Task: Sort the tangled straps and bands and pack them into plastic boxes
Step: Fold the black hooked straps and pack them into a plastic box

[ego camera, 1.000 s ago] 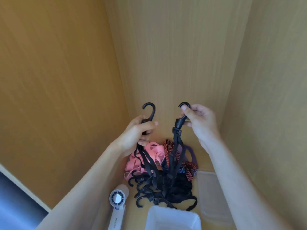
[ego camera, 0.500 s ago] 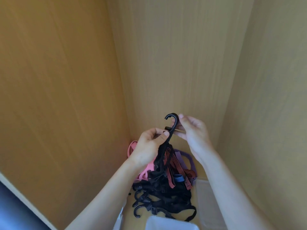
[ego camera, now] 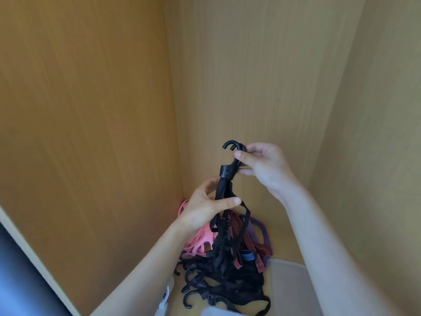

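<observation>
Hooks (ego camera: pixel 231 167) are showing black plastic w/ slight gloss. Black strap (ego camera: pixel 222 190) is looking like matt woven cloth. Pink bands (ego camera: pixel 199 244) are looking smooth, rubbery. Walls (ego camera: pixel 91 110) are showing wood grain, smooth & matt. Box (ego camera: pixel 293 288) is showing frosted, see-thru plastic.

In front of me rise the tan wood-grain cabinet walls (ego camera: pixel 91 110), with a small white plastic gadget (ego camera: pixel 164 305), half cut off, low down beside a dark blue-grey surface (ego camera: pixel 20 281).
</observation>
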Action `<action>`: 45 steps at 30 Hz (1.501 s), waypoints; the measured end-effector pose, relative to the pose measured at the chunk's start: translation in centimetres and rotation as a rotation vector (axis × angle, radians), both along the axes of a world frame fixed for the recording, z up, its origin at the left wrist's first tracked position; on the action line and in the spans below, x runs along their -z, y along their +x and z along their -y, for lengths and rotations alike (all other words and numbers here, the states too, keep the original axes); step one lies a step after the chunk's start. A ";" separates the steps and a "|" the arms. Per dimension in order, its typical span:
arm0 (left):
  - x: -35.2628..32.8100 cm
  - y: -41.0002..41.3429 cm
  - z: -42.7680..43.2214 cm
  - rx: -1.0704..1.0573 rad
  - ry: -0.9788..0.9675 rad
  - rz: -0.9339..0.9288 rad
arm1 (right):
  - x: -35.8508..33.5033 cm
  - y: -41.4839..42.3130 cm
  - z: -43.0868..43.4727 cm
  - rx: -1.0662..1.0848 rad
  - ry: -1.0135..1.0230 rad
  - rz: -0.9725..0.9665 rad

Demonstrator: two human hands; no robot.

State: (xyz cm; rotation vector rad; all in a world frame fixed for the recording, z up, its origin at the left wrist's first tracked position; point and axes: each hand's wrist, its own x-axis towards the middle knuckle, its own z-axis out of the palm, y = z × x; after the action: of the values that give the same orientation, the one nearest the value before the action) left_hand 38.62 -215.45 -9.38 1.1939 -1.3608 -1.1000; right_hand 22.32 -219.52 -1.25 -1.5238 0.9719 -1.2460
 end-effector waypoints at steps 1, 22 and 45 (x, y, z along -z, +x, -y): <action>0.0 -0.1 0.2 0.024 0.009 0.011 | -0.8 0.1 0.1 -0.018 -0.003 0.020; 7.8 1.6 -0.1 0.111 0.210 0.113 | -2.1 -4.5 5.5 0.293 0.130 0.269; 8.9 5.5 0.0 0.161 0.179 0.064 | -0.3 -7.6 5.6 0.503 0.128 0.433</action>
State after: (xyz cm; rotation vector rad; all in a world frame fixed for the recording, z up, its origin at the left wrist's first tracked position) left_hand 44.12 -215.47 -18.28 1.2743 -1.4509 -1.3307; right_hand 14.72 -225.09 -1.00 -0.8731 1.1474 -1.7373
